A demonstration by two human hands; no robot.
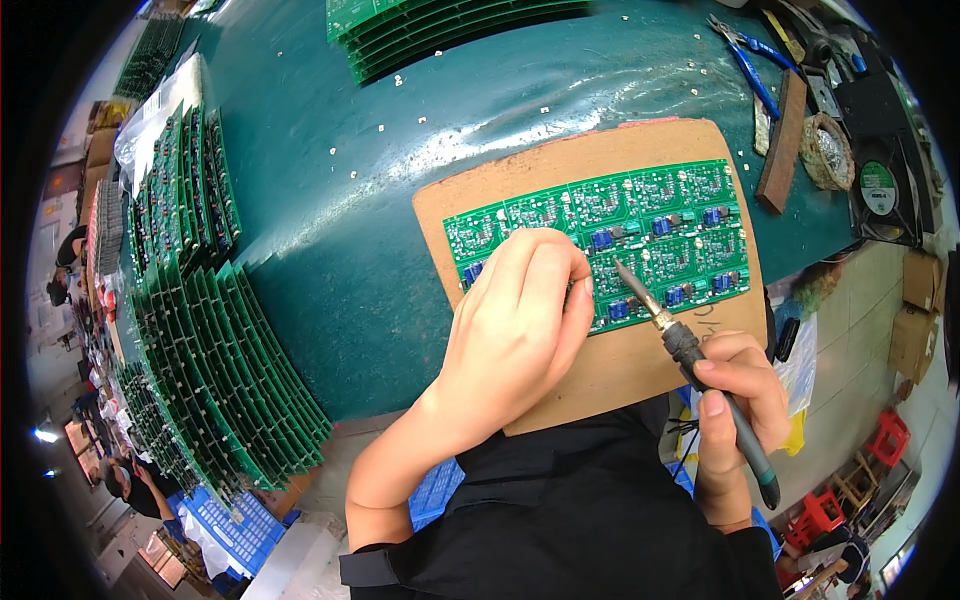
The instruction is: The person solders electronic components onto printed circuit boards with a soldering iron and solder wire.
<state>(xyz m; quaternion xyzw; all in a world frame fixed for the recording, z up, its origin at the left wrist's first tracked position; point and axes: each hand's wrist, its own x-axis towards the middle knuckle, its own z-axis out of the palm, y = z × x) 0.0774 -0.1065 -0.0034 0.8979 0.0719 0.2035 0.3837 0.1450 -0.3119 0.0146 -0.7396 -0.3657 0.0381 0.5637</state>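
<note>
"How should the soldering iron (683,343) be worked here?"

"I'd steady the wrist and bring its tip (625,272) to one spot at a time, sparing the neighbouring parts."

"And the fingers?"

"The right hand (742,392) has them wrapped around the iron; the left hand (515,325) has them pinched together, on what I can't tell."

"The circuit-board panel (612,212)?"

"Flat on the brown backing board (585,385), beneath the left fingers."
</note>
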